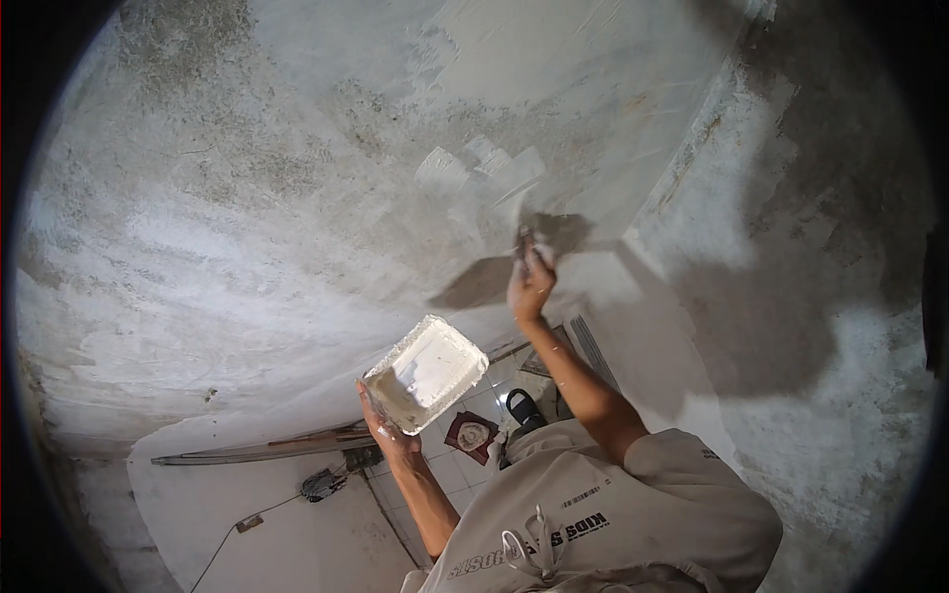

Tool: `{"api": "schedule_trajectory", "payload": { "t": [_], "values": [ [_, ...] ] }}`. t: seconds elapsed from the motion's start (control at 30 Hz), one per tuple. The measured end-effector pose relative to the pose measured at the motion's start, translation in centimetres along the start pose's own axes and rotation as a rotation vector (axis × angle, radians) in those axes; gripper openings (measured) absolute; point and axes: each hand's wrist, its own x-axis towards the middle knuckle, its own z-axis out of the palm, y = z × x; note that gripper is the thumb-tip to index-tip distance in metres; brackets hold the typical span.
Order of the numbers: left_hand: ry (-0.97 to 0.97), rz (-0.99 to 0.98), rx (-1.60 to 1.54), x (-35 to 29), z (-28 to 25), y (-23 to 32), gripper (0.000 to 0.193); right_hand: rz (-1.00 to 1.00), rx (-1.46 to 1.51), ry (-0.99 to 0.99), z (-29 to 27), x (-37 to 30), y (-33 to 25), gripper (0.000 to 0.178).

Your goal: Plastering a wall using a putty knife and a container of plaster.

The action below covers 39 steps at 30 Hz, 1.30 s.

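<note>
My left hand [388, 433] grips a rectangular white tray [480, 364] by its side. The tray is tilted, crusted with plaster along the rim, with whitish putty [430, 366] inside. Raised at the wall, my right hand [534, 285] is closed around the dark handle of a putty knife [519, 211], slightly blurred. The pale blade is at the wall surface, though I cannot tell whether it touches. Just above it, fresh overlapping putty strokes [482, 166] lie on the rough grey wall [326, 188]. White smears mark both hands.
An inside corner [682, 158] meets another patchy wall at right. Below are a tiled floor [450, 469], a dark red bag [471, 436] and my sandalled foot [524, 406]. Long thin strips [257, 452] run along the lower left, near a wall box with a cable [250, 523].
</note>
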Motion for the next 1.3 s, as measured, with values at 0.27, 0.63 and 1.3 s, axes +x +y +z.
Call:
{"api": "schedule_trajectory", "payload": {
  "t": [0.27, 0.63, 1.3],
  "values": [
    [0.063, 0.028, -0.007, -0.6, 0.4, 0.3, 0.056, 0.223, 0.419, -0.308, -1.3, -5.2, 0.1, 0.018],
    [0.049, 0.061, 0.059, 1.2, -3.0, -2.4, 0.055, 0.072, 0.136, -0.062, 6.8, -7.5, 4.6, 0.042],
    [0.018, 0.005, 0.106, 2.2, -3.3, -3.1, 0.058, 0.391, 0.055, 0.178, 5.5, -5.5, 10.2, 0.033]
  ]
}}
